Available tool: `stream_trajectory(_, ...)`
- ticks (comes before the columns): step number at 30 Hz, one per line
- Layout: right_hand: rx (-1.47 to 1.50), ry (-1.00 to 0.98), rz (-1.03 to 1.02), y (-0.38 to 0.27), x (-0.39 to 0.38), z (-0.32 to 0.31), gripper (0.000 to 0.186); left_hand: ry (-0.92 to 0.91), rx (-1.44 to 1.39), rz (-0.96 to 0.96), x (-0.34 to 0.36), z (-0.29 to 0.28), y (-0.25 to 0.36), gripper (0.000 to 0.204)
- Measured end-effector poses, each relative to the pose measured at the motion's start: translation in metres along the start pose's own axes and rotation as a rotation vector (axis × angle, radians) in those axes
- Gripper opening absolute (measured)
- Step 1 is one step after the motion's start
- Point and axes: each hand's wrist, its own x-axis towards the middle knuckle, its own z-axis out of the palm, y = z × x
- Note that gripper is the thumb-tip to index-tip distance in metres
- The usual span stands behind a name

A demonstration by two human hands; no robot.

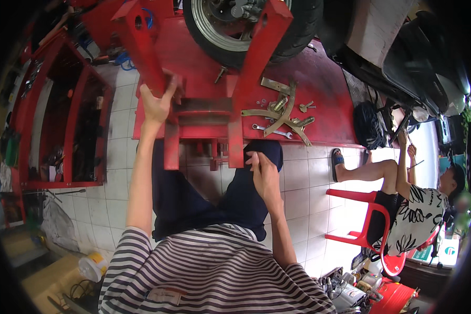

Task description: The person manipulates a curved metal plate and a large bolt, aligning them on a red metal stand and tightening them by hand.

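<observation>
My left hand (156,107) is at the lower end of a red metal wheel stand's left upright (144,52), thumb and forefinger spread apart. It seems to touch the stand; the other fingers are partly hidden and blurred. Bent above my right knee, my right hand (266,178) has its fingers curled together, and I cannot make out anything in them. The stand reaches over the table's near edge, before a motorcycle wheel (225,26) with a black tyre. Right of it lie a brass-coloured curved bracket (285,116), a combination wrench (272,131), and several bolts and washers.
A red worktable (324,99) spans the front. At the left stands a red shelf unit (63,110). A motorcycle (418,57) is at the far right. Another person (418,209) sits on a red plastic chair (369,230) at the right. Metal parts (345,293) lie lower right.
</observation>
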Motion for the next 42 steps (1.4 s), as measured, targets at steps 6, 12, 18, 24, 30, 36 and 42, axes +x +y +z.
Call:
stream_trajectory(6,0.178,0.148,0.087,0.012,0.003,-0.02,0.017,0.129,0.062,-0.001,-0.004,0.011,-0.005,0.011)
stream_trajectory(12,0.08,0.309,0.003,0.031,0.019,-0.027,0.021,0.195,0.09,-0.008,-0.005,0.016,-0.004,0.012)
stream_trajectory(18,0.053,0.371,0.0,0.042,0.026,-0.03,0.023,0.234,0.129,0.02,-0.009,0.015,-0.007,0.011)
stream_trajectory(24,0.165,0.416,0.035,0.054,0.033,-0.034,0.022,0.18,0.127,0.029,-0.009,0.011,-0.005,0.011)
stream_trajectory(30,0.2,0.416,0.033,0.055,0.043,-0.051,0.029,0.185,0.116,0.024,-0.01,0.015,-0.001,0.01)
stream_trajectory(36,0.237,0.653,-0.02,0.075,0.067,-0.067,0.058,0.177,0.123,0.021,-0.009,0.012,-0.005,0.01)
stream_trajectory(42,0.252,0.752,-0.064,0.064,0.092,-0.093,0.072,0.182,0.124,0.026,-0.009,0.013,-0.005,0.009)
